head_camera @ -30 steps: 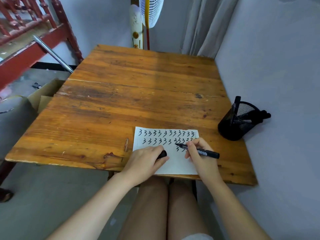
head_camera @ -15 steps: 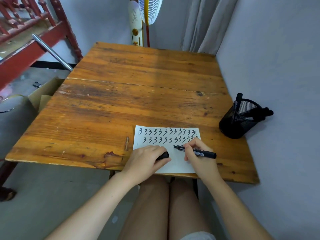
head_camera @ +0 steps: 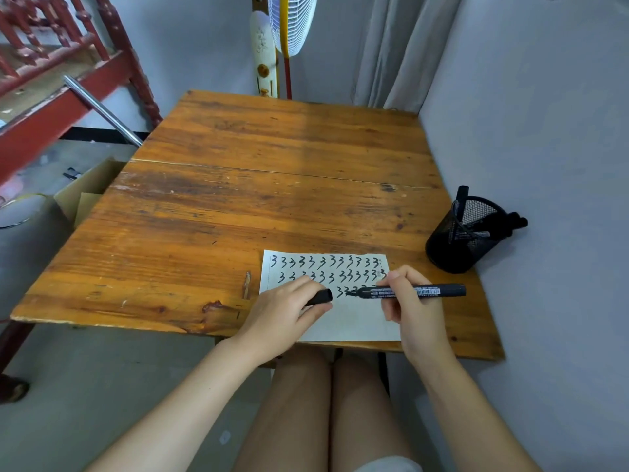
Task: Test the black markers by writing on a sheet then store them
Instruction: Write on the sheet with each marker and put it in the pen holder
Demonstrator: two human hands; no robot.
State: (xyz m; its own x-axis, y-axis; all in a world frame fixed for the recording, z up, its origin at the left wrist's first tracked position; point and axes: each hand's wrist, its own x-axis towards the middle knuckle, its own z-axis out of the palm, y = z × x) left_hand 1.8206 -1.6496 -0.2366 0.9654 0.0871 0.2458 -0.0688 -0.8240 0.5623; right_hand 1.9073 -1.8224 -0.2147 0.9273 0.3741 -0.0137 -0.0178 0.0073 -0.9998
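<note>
A white sheet [head_camera: 354,321] lies at the near edge of the wooden table [head_camera: 258,199], with rows of black "3" marks across its top. My right hand [head_camera: 410,310] pinches an uncapped black marker [head_camera: 439,290], held nearly level with its tip at the third row of marks. My left hand [head_camera: 284,315] rests on the sheet's left part and grips the black marker cap [head_camera: 321,297]. A black mesh pen holder [head_camera: 459,238] stands at the table's right edge by the wall, with several black markers in it.
A grey wall runs close along the table's right side. A standing fan [head_camera: 289,32] and a curtain are behind the table. A red wooden frame, a metal pipe and a cardboard box [head_camera: 85,192] are to the left on the floor.
The marker tip has moved left along the third row, adding marks there. The marker now lies flatter. My left hand has kept its place with the cap.
</note>
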